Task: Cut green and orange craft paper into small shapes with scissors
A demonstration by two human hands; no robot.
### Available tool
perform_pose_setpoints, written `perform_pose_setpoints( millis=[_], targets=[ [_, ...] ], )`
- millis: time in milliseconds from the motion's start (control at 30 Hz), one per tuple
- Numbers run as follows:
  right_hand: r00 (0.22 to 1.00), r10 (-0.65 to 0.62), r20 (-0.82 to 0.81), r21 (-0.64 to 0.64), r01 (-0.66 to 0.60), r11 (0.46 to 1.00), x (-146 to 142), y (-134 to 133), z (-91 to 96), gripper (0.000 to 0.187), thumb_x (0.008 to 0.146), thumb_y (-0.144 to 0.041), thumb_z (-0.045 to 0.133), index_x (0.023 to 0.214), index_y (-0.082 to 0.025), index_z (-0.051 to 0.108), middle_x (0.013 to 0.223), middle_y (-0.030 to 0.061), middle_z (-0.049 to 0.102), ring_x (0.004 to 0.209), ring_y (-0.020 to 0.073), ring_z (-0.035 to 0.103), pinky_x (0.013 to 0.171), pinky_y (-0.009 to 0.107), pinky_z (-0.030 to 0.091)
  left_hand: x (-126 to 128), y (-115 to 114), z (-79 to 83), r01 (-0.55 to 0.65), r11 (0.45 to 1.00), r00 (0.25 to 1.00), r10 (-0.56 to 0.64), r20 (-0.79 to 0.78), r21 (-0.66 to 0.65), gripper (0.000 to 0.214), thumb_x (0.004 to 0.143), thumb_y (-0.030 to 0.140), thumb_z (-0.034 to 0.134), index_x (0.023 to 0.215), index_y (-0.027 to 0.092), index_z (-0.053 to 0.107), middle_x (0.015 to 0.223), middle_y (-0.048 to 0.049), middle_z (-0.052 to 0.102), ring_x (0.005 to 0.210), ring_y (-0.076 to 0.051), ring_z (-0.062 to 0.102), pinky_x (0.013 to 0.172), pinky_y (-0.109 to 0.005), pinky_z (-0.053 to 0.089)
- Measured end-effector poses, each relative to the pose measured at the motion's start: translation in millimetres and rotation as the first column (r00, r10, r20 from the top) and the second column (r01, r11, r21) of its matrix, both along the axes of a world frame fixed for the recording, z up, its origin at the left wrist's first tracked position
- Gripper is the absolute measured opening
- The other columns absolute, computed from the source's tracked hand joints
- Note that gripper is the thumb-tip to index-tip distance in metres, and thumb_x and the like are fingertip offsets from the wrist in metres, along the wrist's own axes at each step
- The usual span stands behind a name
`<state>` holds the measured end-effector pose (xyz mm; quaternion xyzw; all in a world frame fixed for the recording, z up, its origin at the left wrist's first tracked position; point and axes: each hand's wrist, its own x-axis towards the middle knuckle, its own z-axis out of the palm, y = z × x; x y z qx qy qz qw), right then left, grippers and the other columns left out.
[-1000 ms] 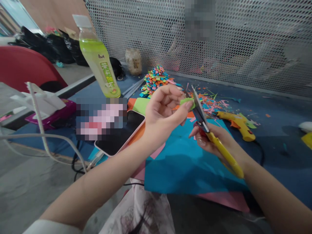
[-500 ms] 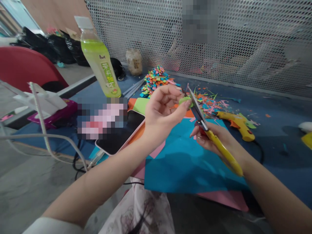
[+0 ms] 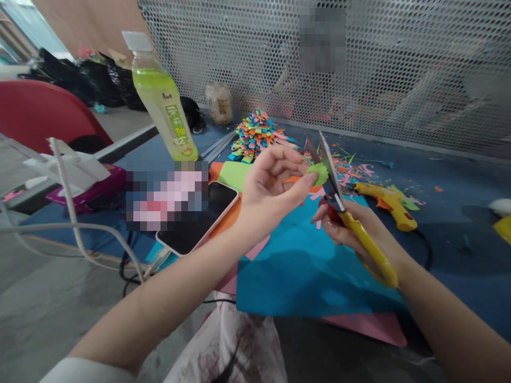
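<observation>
Between the thumb and fingers of my left hand is a small piece of green paper. My right hand is closed around a pair of scissors with yellow and red handles. The blades stand apart and point up and away, right beside the green paper. Under both hands lies a large blue paper sheet, with pink paper showing beneath its front edge. Beyond my left hand rises a cone of many small coloured paper pieces.
Colourful paper scraps are strewn behind the scissors. A yellow glue gun rests to the right, its cord trailing. On the left are a phone, a tall drink bottle and a purple tissue box. A perforated metal panel backs the table.
My left hand has shifted slightly right with the green paper, which shows more fully now. The scissors' blades have spread wider and tilted more upright.
</observation>
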<state>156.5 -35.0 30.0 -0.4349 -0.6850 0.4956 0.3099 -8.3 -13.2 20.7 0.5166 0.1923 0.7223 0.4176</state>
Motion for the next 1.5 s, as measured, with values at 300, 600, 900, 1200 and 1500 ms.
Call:
perform_pose_setpoints(
  millis=[300,600,900,1200,1500],
  targets=[
    [1.0,0.008,-0.013,0.038,-0.008,0.999,1.5,2.0,-2.2,0.025,0.072,-0.04,0.067,0.076,-0.019,0.054,0.064,-0.005,0.043,0.05,0.006,0.035,0.044,0.022,0.028,0.9,0.6,-0.4,-0.036,0.999,0.999,0.036,-0.001,0.031,0.025,0.071,0.024,0.071,0.084,0.022,0.05,0.073,0.0032,0.057,0.056,-0.007,0.055,0.04,-0.018,0.044],
    [1.0,-0.026,0.001,0.033,0.026,0.999,1.6,2.3,-2.6,0.022,0.07,-0.039,0.069,0.074,-0.021,0.056,0.064,-0.0038,0.045,0.048,0.0071,0.035,0.044,0.023,0.031,-3.1,0.2,1.2,-0.073,0.997,0.997,0.073,0.007,0.011,0.024,0.072,0.028,0.071,0.083,0.022,0.05,0.074,0.0034,0.058,0.057,-0.007,0.056,0.044,-0.018,0.047],
    [1.0,-0.013,0.012,-0.004,0.013,1.0,1.6,2.4,-3.0,0.02,0.07,-0.036,0.071,0.072,-0.022,0.056,0.061,-0.0042,0.043,0.046,0.007,0.034,0.043,0.024,0.032,-7.9,3.7,1.4,-0.099,0.995,0.995,0.098,0.029,0.01,0.026,0.07,0.031,0.074,0.083,0.023,0.053,0.074,0.0039,0.061,0.058,-0.007,0.058,0.045,-0.019,0.048],
    [1.0,-0.022,0.019,-0.011,0.022,1.0,0.9,4.2,-8.1,0.021,0.069,-0.038,0.069,0.069,-0.021,0.056,0.06,-0.0033,0.045,0.048,0.0094,0.043,0.045,0.026,0.038,-6.8,6.2,0.8,-0.124,0.992,0.99,0.121,0.073,0.033,0.027,0.068,0.031,0.075,0.083,0.023,0.054,0.072,0.0041,0.057,0.057,-0.006,0.057,0.047,-0.019,0.045],
    [1.0,-0.015,0.022,-0.006,0.015,1.0,1.6,4.5,-6.5,0.025,0.071,-0.038,0.068,0.074,-0.017,0.055,0.064,-0.0043,0.048,0.045,0.0039,0.036,0.042,0.022,0.032,-5.4,3.3,3.9,-0.101,0.995,0.991,0.101,0.089,0.005,0.024,0.069,0.028,0.074,0.082,0.022,0.055,0.072,0.0041,0.059,0.056,-0.006,0.056,0.046,-0.018,0.045]
  ],
)
